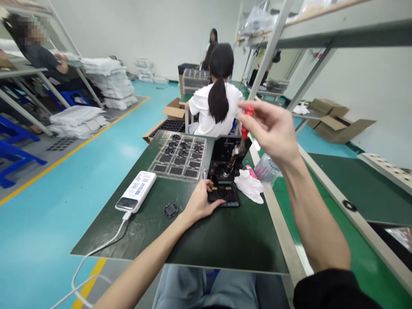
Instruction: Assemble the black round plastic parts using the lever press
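Note:
My right hand (pixel 270 126) is raised, its fingers closed around the red handle (pixel 247 122) of a metal toggle clamp (pixel 233 159). The clamp belongs to a black fixture (pixel 231 201) on the bench, whose upper part stands up at the back. My left hand (pixel 202 199) grips the fixture's low front part at its left side, with thumb and fingers apart around the edge. A dark ring-shaped part (pixel 222 192) sits in the fixture between them. Another round black part (pixel 171 210) lies on the green mat, left of my left wrist.
A clear compartment tray (pixel 154 168) with several black parts lies behind. Left is a white power bank (pixel 137 191) with a cable. A crumpled white cloth (pixel 249 186) and clear plastic cup (pixel 267 168) stand right, by the metal rail (pixel 280 219). A person in white (pixel 214 105) sits ahead.

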`<state>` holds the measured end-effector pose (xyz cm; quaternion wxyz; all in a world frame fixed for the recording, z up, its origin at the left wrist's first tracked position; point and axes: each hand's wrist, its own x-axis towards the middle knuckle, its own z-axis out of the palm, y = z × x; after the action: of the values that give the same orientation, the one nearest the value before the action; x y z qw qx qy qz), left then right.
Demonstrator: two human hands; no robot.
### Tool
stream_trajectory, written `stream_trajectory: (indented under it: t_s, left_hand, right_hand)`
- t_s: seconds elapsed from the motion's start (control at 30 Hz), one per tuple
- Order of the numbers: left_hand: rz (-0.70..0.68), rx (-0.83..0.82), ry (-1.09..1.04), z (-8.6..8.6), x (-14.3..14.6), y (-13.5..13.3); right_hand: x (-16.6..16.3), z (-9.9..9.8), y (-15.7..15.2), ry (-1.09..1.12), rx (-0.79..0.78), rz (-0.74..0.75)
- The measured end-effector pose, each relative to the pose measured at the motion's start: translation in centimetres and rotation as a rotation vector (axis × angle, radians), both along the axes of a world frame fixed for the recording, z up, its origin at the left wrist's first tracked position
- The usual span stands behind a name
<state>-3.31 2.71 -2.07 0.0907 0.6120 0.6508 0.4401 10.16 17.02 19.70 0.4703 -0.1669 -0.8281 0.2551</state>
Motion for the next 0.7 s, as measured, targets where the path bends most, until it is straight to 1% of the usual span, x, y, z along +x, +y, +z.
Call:
stream_trajectory:
  t_s: [0.03, 0.1, 0.17, 0.23, 0.3, 0.37, 0.4, 0.47, 0.53, 0.6, 0.7]
  left_hand:
    - [0.008, 0.007, 0.001, -0.1, 0.0, -0.1]
    - [0.025, 0.029, 0.015, -0.3, 0.0, -0.3]
    - [0.051, 0.054, 0.03, -0.4, 0.1, -0.5]
    - [0.073, 0.074, 0.034, -0.4, 0.2, -0.7]
    - [0.089, 0.091, 0.027, -0.5, 0.3, -0.8]
    - [0.094, 0.1, 0.022, -0.6, 0.3, -0.9]
    - [0.096, 0.1, 0.02, -0.7, 0.3, -0.9]
    - [0.102, 0.097, 0.017, -0.8, 0.2, -0.9]
    - [0.106, 0.089, 0.017, -1.0, 0.1, -0.8]
    - [0.105, 0.073, 0.018, -1.0, 0.0, -0.7]
    - [0.106, 0.05, 0.017, -1.0, 0.0, -0.7]
  right_hand:
    - [0.9, -0.4, -1.6, 0.021, 0.088, -0.061]
    - [2.6, -2.1, -4.1, 0.047, 0.256, -0.136]
    - [3.6, -4.5, -5.5, 0.093, 0.406, -0.14]
    - [3.9, -7.0, -6.0, 0.136, 0.554, -0.103]
    - [3.8, -9.1, -6.1, 0.15, 0.679, -0.098]
    - [3.6, -10.4, -6.0, 0.147, 0.76, -0.138]
    - [3.6, -10.7, -6.0, 0.145, 0.787, -0.156]
    - [3.7, -10.3, -6.2, 0.151, 0.824, -0.154]
    - [3.6, -8.5, -6.3, 0.17, 0.796, -0.151]
    - [3.0, -5.7, -5.6, 0.166, 0.65, -0.196]
    - [0.5, -1.1, -2.7, 0.079, 0.307, -0.222]
